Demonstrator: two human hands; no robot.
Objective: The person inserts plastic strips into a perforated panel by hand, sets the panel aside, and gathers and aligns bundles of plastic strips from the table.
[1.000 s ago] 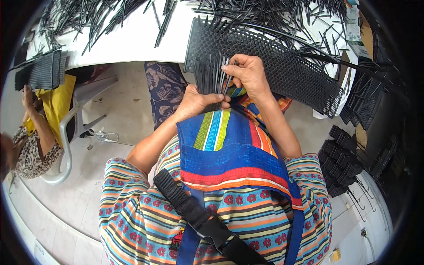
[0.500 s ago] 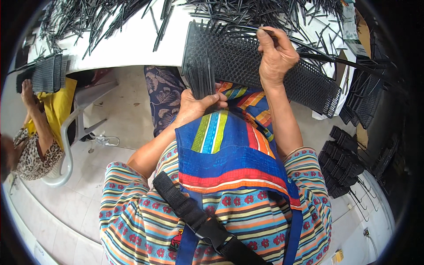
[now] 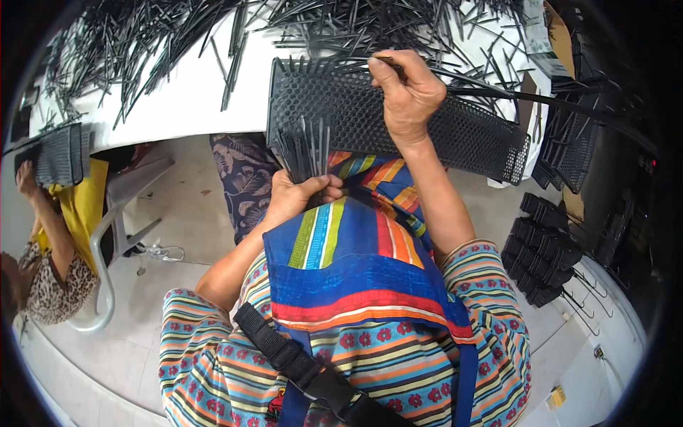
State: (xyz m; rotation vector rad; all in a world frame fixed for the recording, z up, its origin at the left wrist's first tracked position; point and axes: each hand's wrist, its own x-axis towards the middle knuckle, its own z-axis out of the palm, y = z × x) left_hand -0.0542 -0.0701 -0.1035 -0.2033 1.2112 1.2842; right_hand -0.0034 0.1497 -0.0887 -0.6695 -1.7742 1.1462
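The left hand (image 3: 297, 192) is closed low in front of the body, its thumb laid across a fanned bundle of black strips (image 3: 306, 153), which stand up from its grip; above and to its right, the right hand (image 3: 414, 92) has thumb and forefinger drawn together in a pinch, seemingly on a thin dark strip (image 3: 385, 58), though the black behind makes this hard to tell.

Behind the right hand and out to both sides of it, a black perforated panel (image 3: 341, 107) slants over the near edge of the white tabletop (image 3: 192, 92); the bundle's tips overlap its left part in view, but whether they touch it cannot be told; a few strips stick up along its upper left edge.

The step in hand looks like handling single strips at the panel's upper edge, with the left hand as holder; the next move seems to call for a fine, steady pinch from the right hand and a firm grip on the bundle from the left.

Beyond both hands, loose strips (image 3: 384, 28) lie heaped; far left of the left hand, a co-worker's hand (image 3: 27, 181) touches another dark panel (image 3: 57, 156).
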